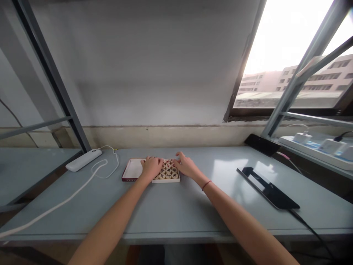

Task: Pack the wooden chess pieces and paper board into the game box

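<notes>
Several round Chinese chess pieces (168, 170), pale with red and black characters, lie in rows in a shallow white box (168, 180). An upturned lid (135, 169), white inside with a dark red rim, sits directly left of the box. My left hand (152, 167) lies across the place where lid and box meet, thumb apart from the fingers, and covers some pieces. At the box's right side my right hand (186, 163) has its fingers apart and curved, with the tips at the edge of the pieces. I see nothing held in either hand.
On the left lie a white power strip (84, 160) and its looping cord (79, 188). A black tablet-like device (268, 187) with a cable rests on the right. Farther back are a dark flat object (261, 145) and another power strip (317, 149) with plugs. Metal posts stand at both sides.
</notes>
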### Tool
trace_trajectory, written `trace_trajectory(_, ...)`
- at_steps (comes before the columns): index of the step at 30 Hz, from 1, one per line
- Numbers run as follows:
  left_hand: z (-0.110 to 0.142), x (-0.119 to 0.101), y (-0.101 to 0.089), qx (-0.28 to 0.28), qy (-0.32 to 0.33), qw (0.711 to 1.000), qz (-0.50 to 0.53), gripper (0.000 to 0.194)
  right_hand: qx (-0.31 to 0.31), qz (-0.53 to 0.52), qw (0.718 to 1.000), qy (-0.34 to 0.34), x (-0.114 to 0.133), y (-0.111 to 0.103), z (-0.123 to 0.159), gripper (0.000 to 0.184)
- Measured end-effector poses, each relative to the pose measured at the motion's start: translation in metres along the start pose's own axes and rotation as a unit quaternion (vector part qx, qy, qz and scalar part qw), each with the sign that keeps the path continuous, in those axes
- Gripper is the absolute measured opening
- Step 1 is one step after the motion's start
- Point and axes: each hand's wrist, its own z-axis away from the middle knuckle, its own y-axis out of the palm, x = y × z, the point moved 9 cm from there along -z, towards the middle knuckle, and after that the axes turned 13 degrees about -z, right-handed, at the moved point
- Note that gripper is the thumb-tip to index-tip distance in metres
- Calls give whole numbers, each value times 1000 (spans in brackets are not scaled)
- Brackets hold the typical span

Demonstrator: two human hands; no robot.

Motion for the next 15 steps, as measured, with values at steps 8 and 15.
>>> trace_trajectory(8,3,-1,-23,-58,-2,990,131,28,-63,3,996,-59,28,-15,5,32)
trace_trajectory(15,15,-13,-30,-64,58,921,380,31,-20,2,987,-161,62,-11,11,23)
